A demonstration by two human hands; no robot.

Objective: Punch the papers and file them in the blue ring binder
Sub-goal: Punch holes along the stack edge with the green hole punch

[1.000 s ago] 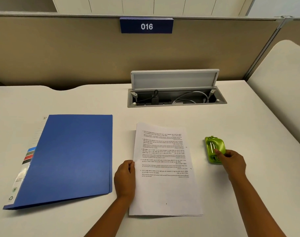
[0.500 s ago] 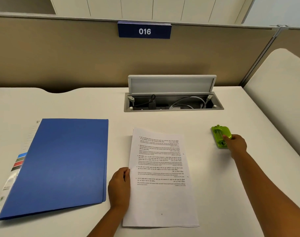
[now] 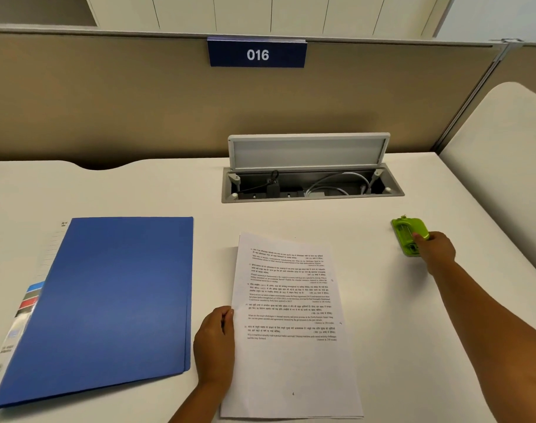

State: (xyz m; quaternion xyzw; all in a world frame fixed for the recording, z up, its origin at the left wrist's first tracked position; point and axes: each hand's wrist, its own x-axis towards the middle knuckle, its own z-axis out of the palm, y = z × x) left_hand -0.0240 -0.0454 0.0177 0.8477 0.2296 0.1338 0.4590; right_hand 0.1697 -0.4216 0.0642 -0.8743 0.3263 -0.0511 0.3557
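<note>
Sign (image 3: 257, 54) "016" above papers (image 3: 291, 325), binder (image 3: 108, 300).

White desk (image 3: 291, 215) carries blue binder (image 3: 108, 300), papers (image 3: 291, 361), green punch (image 3: 408, 235).

right hand (image 3: 437, 248) | slid green punch (image 3: 409, 235) farther right and back | away from papers (image 3: 291, 325)

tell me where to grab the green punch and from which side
Take the green hole punch across its narrow width, thumb and fingers on the long sides, coming from the near right as the right hand does. It lies flat, long axis pointing away, with open desk around.
</note>
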